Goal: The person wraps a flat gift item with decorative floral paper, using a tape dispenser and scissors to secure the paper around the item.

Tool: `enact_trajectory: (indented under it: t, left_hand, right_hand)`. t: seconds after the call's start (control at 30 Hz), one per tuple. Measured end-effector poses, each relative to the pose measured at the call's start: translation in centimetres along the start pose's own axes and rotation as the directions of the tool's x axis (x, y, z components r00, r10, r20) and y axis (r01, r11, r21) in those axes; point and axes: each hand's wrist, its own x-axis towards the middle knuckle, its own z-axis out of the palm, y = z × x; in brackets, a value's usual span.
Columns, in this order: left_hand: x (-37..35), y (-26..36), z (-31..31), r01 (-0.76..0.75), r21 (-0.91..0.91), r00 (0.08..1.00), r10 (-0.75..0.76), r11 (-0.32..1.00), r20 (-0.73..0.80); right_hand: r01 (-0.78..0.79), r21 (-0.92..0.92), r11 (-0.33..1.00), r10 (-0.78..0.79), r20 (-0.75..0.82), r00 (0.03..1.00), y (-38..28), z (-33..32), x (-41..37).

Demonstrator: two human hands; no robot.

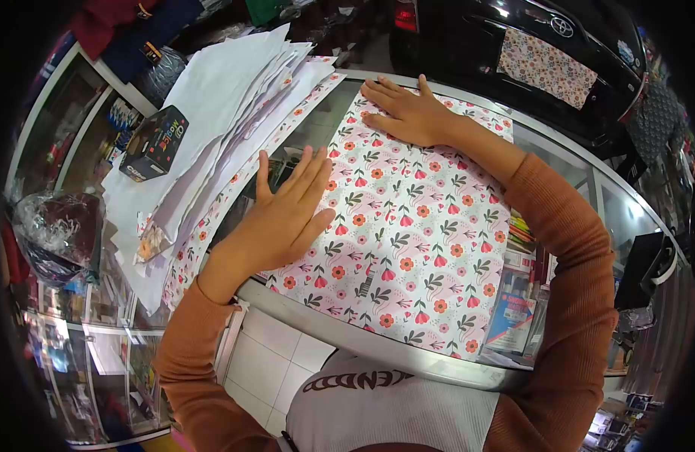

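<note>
A sheet of floral wrapping paper [408,233], white-pink with red and orange flowers, lies flat over the glass counter in front of me. My left hand [287,211] rests at the paper's left edge with its fingers spread, partly over the glass. At the far edge of the sheet, my right hand [404,113] lies flat, palm down, fingers apart. Neither hand grips anything. A small barcode shows on the near part of the paper. What lies beneath my palms is hidden.
Left of the sheet is a stack of paper sheets [219,90] with a black box [155,143] on top. A plastic-wrapped bundle [57,233] sits farther left. Goods show through the glass counter [528,301]. A black car [468,45] stands beyond the counter.
</note>
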Motion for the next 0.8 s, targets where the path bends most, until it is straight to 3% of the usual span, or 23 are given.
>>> enact_trajectory:
  t: [0.37, 0.47, 0.57, 0.6, 0.7, 0.73, 0.8]
  left_hand:
    - [-2.3, 0.6, -1.9, -0.13, -0.129, 0.991, 0.135, 0.983, 0.027]
    - [-2.0, 0.1, -2.2, -0.15, -0.196, 0.987, 0.159, 0.969, 0.03]
    - [-1.9, -0.1, -2.1, -0.138, -0.209, 0.99, 0.138, 0.968, -0.016]
    - [-1.8, -0.1, -1.9, -0.135, -0.207, 0.991, 0.13, 0.969, -0.039]
    - [-1.1, 0.2, -1.9, -0.117, -0.129, 0.993, 0.112, 0.985, -0.045]
    - [-0.9, 0.5, -2.2, -0.086, -0.123, 0.996, 0.09, 0.989, 0.029]
    - [-1.2, 1.0, -2.0, -0.093, -0.151, 0.995, 0.098, 0.984, 0.02]
  right_hand:
    - [0.031, -0.033, 0.999, -0.034, -0.073, 0.997, -0.2, -0.2, -0.5]
    - [0.169, -0.278, 0.946, -0.267, -0.368, 0.891, 0.0, 0.5, -0.6]
    - [0.207, -0.27, 0.94, -0.306, -0.402, 0.863, -3.2, -1.8, -2.4]
    - [0.17, -0.23, 0.958, -0.252, -0.399, 0.882, -5.1, -2.7, -3.6]
    - [0.165, -0.18, 0.97, -0.198, -0.184, 0.963, -8.9, -6.1, -7.4]
    - [0.173, -0.023, 0.985, -0.174, -0.061, 0.983, -9.6, -6.9, -8.3]
    - [-0.017, 0.092, 0.996, -0.008, 0.272, 0.962, -12.4, -10.3, -11.5]
